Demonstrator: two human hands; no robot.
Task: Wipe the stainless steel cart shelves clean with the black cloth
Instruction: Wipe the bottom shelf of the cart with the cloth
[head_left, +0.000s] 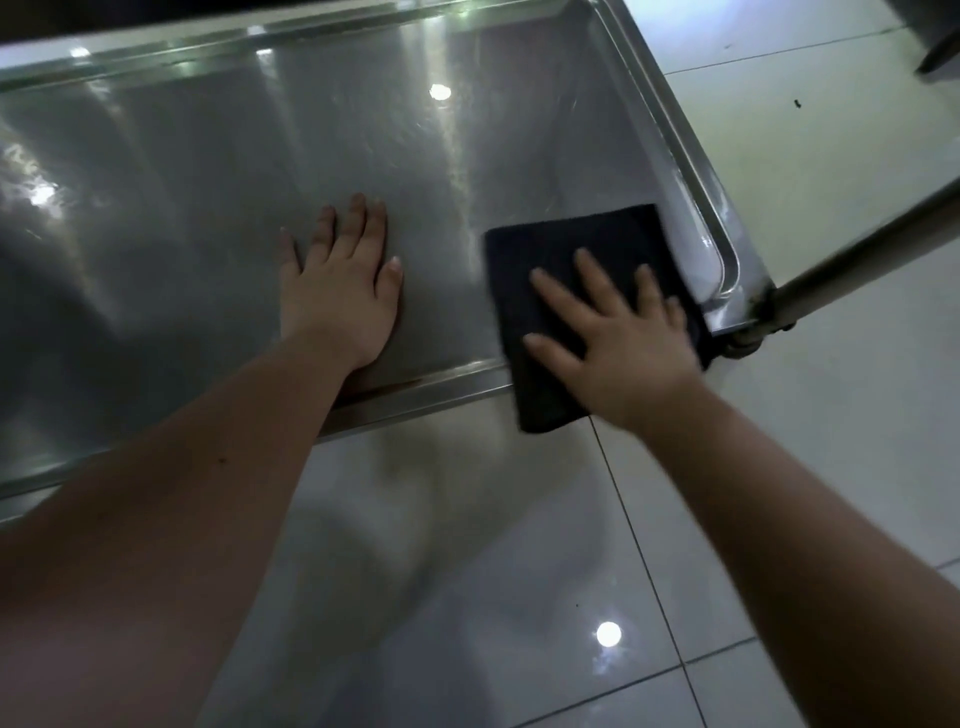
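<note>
Head view: right hand (618, 348) flat on cloth (550, 249).

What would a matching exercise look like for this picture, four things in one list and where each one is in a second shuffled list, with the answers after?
Column A
1. left hand
2. right hand
3. black cloth
4. cart post

Column B
a. hanging partly over the near rim of the shelf
b. flat on bare steel, fingers straight
c. spread flat on top of the cloth
d. at the right near corner of the shelf

Pairs: 1-b, 2-c, 3-a, 4-d
</note>
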